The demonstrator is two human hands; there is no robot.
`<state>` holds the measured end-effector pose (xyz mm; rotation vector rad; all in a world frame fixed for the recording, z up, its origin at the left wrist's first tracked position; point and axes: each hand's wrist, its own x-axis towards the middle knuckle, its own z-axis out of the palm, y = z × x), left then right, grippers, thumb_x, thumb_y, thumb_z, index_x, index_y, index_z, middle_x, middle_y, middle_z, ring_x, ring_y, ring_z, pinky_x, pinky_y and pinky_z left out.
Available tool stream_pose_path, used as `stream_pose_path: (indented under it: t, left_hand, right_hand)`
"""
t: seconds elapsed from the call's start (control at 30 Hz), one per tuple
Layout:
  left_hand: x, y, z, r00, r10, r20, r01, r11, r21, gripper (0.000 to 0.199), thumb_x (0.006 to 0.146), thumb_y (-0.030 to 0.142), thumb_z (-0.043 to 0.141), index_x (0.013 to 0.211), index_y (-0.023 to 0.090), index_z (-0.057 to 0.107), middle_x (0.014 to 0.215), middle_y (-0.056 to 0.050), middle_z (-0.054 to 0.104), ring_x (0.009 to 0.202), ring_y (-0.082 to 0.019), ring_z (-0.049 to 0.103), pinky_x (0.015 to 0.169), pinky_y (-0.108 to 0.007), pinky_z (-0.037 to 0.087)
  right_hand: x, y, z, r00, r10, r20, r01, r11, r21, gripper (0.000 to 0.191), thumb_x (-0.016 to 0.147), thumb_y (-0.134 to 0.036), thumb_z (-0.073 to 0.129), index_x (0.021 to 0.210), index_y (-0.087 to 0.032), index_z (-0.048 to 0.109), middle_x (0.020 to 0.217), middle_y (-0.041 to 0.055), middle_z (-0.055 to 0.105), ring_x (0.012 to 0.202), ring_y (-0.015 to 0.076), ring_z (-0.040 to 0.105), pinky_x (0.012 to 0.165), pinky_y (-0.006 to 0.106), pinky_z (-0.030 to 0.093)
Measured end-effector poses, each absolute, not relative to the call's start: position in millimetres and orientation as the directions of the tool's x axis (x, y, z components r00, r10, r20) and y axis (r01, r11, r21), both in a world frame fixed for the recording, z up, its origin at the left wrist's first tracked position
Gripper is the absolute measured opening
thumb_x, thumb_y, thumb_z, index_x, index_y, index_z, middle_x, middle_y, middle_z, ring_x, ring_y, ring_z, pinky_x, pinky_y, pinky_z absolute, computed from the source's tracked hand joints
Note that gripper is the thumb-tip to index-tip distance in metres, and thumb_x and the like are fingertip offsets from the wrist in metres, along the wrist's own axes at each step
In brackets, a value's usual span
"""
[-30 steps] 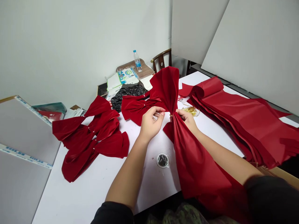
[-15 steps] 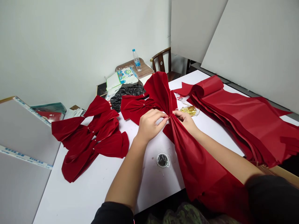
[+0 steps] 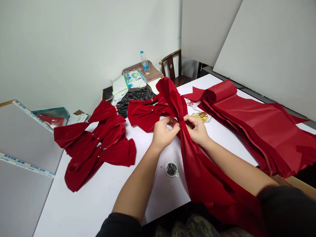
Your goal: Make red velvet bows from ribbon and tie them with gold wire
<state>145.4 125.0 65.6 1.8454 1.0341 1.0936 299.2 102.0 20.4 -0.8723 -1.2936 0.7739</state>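
Observation:
A long piece of red velvet cloth is bunched at a narrow waist between my hands, its upper end fanned out and its lower end hanging over the near table edge. My left hand pinches at the left of the gathered waist. On the other side, my right hand is closed on the folds, its fingertips partly hidden behind the cloth. Whether a tie sits in my fingers I cannot make out. Just beyond lies a finished-looking red bow, and a bundle of gold twist ties rests behind my right hand.
Several red bows overlap on the left of the white table. A stack of red cloth strips lies at right. A round cable-hole cover sits in front of me. Farther back are a black plastic bag and a water bottle.
The gathered cloth has turned, its fanned top now narrower and seen more from the side. My left hand has shifted slightly right, and my right hand slightly right with it.

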Motion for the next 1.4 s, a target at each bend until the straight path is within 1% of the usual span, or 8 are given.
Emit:
stream_pose_path:
  t: [0.17,0.27,0.37,0.53,0.63,0.73,1.23,1.4]
  left_hand:
    - [150,122,64,0.282,0.959,-0.025,-0.002,0.027,1.0,0.009,0.071,0.02,0.073,0.072,0.015,0.066,0.068,0.0,0.065,0.064,-0.01,0.056,0.058,-0.021,0.042]
    - [148,124,63,0.356,0.879,-0.317,-0.097,0.373,0.923,0.017,0.068,0.024,0.074,0.068,0.017,0.058,0.059,0.002,0.054,0.051,-0.008,0.046,0.042,-0.019,0.025]
    - [145,128,65,0.426,0.815,-0.393,-0.066,0.461,0.885,0.022,0.069,0.028,0.077,0.069,0.017,0.058,0.06,0.002,0.054,0.046,-0.007,0.044,0.039,-0.018,0.018]
    - [139,131,69,0.351,0.936,0.022,0.102,-0.062,0.993,0.018,0.083,0.031,0.076,0.087,0.015,0.07,0.078,-0.004,0.068,0.055,-0.008,0.055,0.044,-0.02,0.036]
    - [132,131,68,0.332,0.817,0.472,0.291,-0.565,0.772,0.012,0.093,0.025,0.068,0.101,0.018,0.074,0.097,-0.006,0.074,0.069,-0.01,0.065,0.063,-0.023,0.052]
    - [127,131,66,0.459,0.614,0.643,0.342,-0.789,0.51,0.015,0.098,0.025,0.065,0.108,0.02,0.075,0.105,-0.007,0.076,0.083,-0.013,0.07,0.073,-0.025,0.055]
    - [119,135,67,0.571,0.41,0.711,0.484,-0.868,0.112,0.014,0.097,0.024,0.064,0.087,0.02,0.073,0.086,-0.004,0.077,0.077,-0.016,0.069,0.071,-0.028,0.05]
    - [124,130,66,0.536,0.53,0.657,0.511,-0.823,0.248,0.009,0.091,0.021,0.065,0.083,0.02,0.07,0.084,-0.003,0.074,0.077,-0.016,0.066,0.069,-0.028,0.048]
  right_hand:
    - [305,103,15,0.095,0.759,0.644,0.2,0.619,-0.759,0.012,0.094,-0.03,0.069,0.092,-0.018,0.072,0.087,0.0046,0.071,0.08,0.0167,0.065,0.074,0.029,0.05]
    - [307,102,16,0.055,0.676,0.735,0.313,0.687,-0.656,0.01,0.095,-0.024,0.063,0.093,-0.018,0.071,0.087,0.0052,0.071,0.079,0.017,0.065,0.074,0.031,0.05]
    - [307,100,20,0.047,0.698,0.714,0.324,0.666,-0.672,0.011,0.094,-0.026,0.064,0.091,-0.019,0.072,0.086,0.0056,0.071,0.078,0.0176,0.065,0.074,0.032,0.05]
    - [307,100,27,0.147,0.918,0.368,-0.013,0.374,-0.927,0.033,0.082,-0.05,0.08,0.081,-0.019,0.068,0.081,0.0047,0.071,0.073,0.0174,0.065,0.07,0.03,0.053]
    - [309,102,27,0.126,0.971,0.202,-0.176,0.222,-0.959,0.045,0.066,-0.055,0.09,0.079,-0.019,0.067,0.074,0.0027,0.069,0.065,0.0151,0.062,0.065,0.028,0.055]
    - [310,104,27,0.053,0.991,0.124,-0.249,0.134,-0.959,0.048,0.056,-0.05,0.096,0.08,-0.019,0.069,0.075,0.0016,0.07,0.068,0.015,0.065,0.067,0.027,0.058]
    - [296,99,31,0.013,0.977,0.215,-0.199,0.213,-0.957,0.047,0.065,-0.059,0.09,0.074,-0.019,0.068,0.081,0.0048,0.073,0.076,0.0189,0.067,0.074,0.03,0.058]
    - [295,101,28,0.053,0.965,0.255,-0.117,0.26,-0.959,0.048,0.066,-0.063,0.087,0.073,-0.019,0.069,0.078,0.0047,0.072,0.072,0.0186,0.066,0.075,0.032,0.059]
